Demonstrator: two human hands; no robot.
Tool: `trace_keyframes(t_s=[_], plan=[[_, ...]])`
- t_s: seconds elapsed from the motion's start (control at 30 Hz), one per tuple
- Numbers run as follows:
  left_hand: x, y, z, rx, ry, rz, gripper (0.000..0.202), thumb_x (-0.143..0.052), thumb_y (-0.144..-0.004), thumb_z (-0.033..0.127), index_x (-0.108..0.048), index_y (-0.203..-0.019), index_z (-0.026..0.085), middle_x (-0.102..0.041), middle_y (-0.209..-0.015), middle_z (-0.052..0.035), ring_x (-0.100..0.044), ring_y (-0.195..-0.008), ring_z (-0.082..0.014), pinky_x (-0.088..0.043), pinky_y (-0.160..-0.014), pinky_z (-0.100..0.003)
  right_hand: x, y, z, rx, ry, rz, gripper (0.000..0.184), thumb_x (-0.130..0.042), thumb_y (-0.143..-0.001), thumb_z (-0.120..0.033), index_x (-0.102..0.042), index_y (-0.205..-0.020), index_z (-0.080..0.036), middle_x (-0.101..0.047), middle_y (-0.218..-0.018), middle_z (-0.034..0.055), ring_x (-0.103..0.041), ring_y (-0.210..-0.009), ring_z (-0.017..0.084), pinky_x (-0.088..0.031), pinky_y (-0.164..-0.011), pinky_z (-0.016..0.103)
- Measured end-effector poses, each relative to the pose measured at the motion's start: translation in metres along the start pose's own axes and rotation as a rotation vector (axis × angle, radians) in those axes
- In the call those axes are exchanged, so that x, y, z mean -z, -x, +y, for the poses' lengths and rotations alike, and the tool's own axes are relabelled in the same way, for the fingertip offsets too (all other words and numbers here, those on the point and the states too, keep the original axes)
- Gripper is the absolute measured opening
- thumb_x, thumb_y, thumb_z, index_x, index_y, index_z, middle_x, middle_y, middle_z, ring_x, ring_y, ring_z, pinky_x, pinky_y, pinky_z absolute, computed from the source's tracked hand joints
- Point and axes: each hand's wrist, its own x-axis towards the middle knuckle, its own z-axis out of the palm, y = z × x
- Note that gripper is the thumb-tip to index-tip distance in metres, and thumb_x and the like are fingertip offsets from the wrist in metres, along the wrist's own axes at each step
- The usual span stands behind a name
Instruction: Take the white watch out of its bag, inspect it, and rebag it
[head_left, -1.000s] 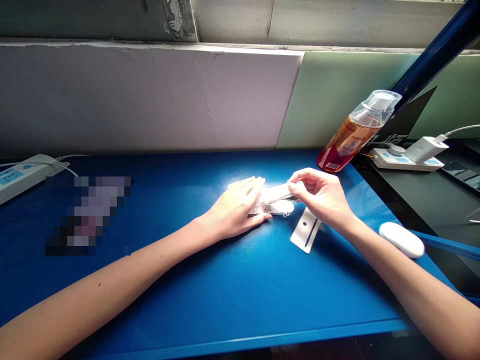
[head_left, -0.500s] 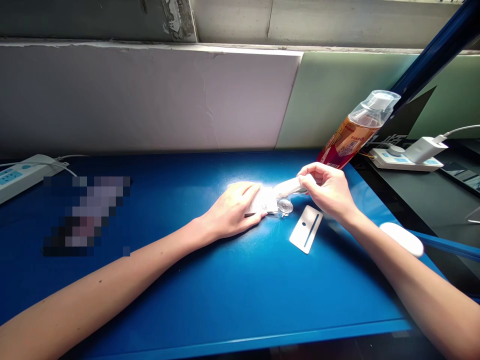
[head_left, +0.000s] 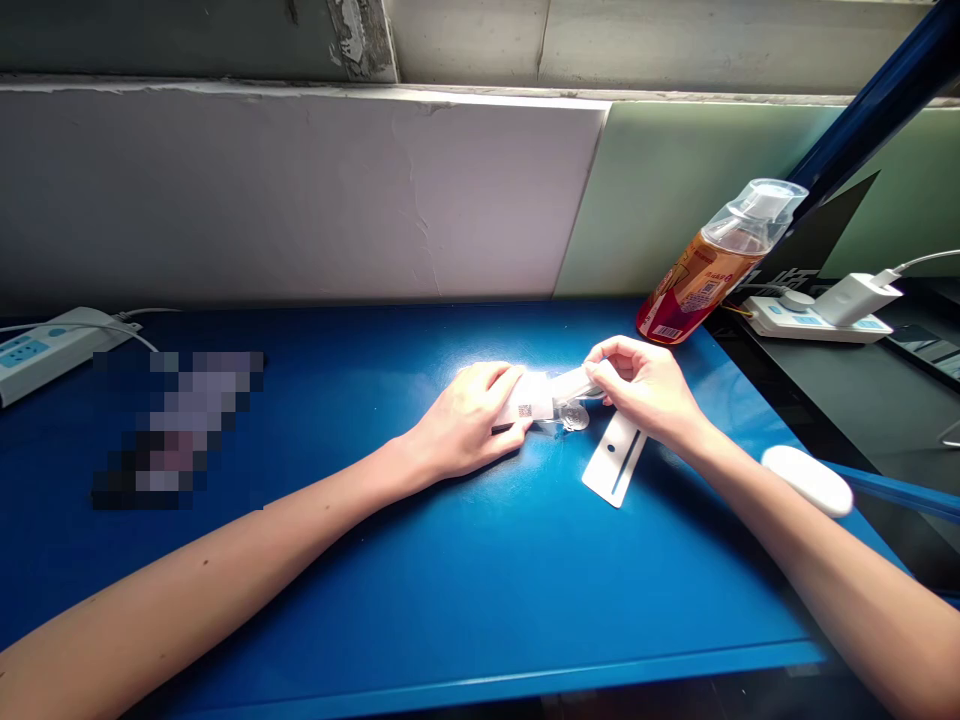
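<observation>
My left hand (head_left: 466,420) is closed around a small white box (head_left: 536,388) with a square printed code, holding it at the blue tabletop (head_left: 465,590). From the right, my right hand (head_left: 643,385) pinches a slim white piece (head_left: 574,385) between thumb and fingers. That piece's left end meets the box's right end; whether it goes inside is not clear. Below the piece lies a round, silvery-clear item (head_left: 575,416) with clear plastic around it. A flat white card (head_left: 613,462) with a dark hole and a long slot rests under my right hand.
An orange-red bottle (head_left: 697,275) with a clear cap stands at the back right. A white rounded object (head_left: 806,481) sits by my right forearm. Power strips lie at the left (head_left: 56,350) and right (head_left: 821,318). A pixelated patch covers something at the left.
My right hand has moved slightly left and down with the white piece, closer to the box. The box has turned a little, so its printed code now shows.
</observation>
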Motion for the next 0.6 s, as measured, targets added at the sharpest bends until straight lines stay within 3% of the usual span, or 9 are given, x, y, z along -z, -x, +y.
trace_keyframes(t_s=[0.13, 0.3, 0.37, 0.43, 0.53, 0.6], plan=[[-0.001, 0.001, -0.001, -0.007, 0.019, 0.009, 0.051, -0.058, -0.09, 0.036, -0.054, -0.132, 0.008, -0.059, -0.132, -0.0219, -0.057, -0.12, -0.0338, -0.05, -0.101, -0.048, -0.002, 0.007, -0.008, 0.084, 0.187, -0.041, 0.009, -0.06, -0.082, -0.03, -0.064, -0.083, -0.021, -0.07, -0.069, 0.0014, -0.059, -0.056, 0.016, -0.043, -0.054, 0.028], [-0.002, 0.001, -0.002, -0.016, 0.027, 0.001, 0.051, -0.058, -0.09, 0.037, -0.053, -0.133, 0.01, -0.058, -0.134, -0.0219, -0.055, -0.122, -0.0349, -0.049, -0.102, -0.051, 0.006, 0.005, -0.004, 0.188, 0.53, -0.188, 0.022, -0.055, -0.092, -0.036, -0.066, -0.106, -0.023, -0.07, -0.068, 0.0009, -0.062, -0.059, 0.02, -0.038, -0.054, 0.03], [-0.001, 0.0, -0.001, -0.016, 0.009, -0.009, 0.052, -0.058, -0.091, 0.039, -0.053, -0.133, 0.009, -0.058, -0.134, -0.0215, -0.055, -0.122, -0.0347, -0.048, -0.103, -0.05, 0.014, 0.001, 0.0, 0.225, 0.588, -0.188, 0.027, -0.055, -0.093, -0.04, -0.067, -0.109, -0.022, -0.073, -0.075, 0.0027, -0.065, -0.064, 0.022, -0.04, -0.055, 0.032], [0.0, 0.0, -0.001, -0.019, -0.006, -0.018, 0.051, -0.057, -0.091, 0.039, -0.054, -0.132, 0.007, -0.059, -0.133, -0.0215, -0.055, -0.121, -0.0343, -0.048, -0.103, -0.048, 0.024, -0.003, 0.002, 0.28, 0.557, -0.161, 0.03, -0.057, -0.092, -0.042, -0.068, -0.11, -0.021, -0.074, -0.086, 0.0056, -0.067, -0.07, 0.022, -0.046, -0.06, 0.034], [0.001, 0.0, -0.001, -0.021, -0.016, -0.033, 0.052, -0.055, -0.092, 0.04, -0.054, -0.131, 0.005, -0.059, -0.133, -0.0224, -0.055, -0.121, -0.035, -0.048, -0.102, -0.048, 0.039, -0.006, 0.001, 0.437, 0.383, -0.271, 0.037, -0.064, -0.088, -0.044, -0.069, -0.117, -0.022, -0.071, -0.114, 0.0097, -0.069, -0.093, 0.025, -0.055, -0.079, 0.037], [0.001, 0.0, -0.001, -0.02, -0.018, -0.038, 0.054, -0.056, -0.092, 0.041, -0.054, -0.132, 0.005, -0.058, -0.133, -0.0227, -0.054, -0.122, -0.0353, -0.048, -0.102, -0.048, 0.045, -0.008, 0.0, 0.471, 0.305, -0.344, 0.041, -0.068, -0.086, -0.044, -0.069, -0.122, -0.024, -0.07, -0.12, 0.0096, -0.068, -0.103, 0.027, -0.055, -0.088, 0.039]])
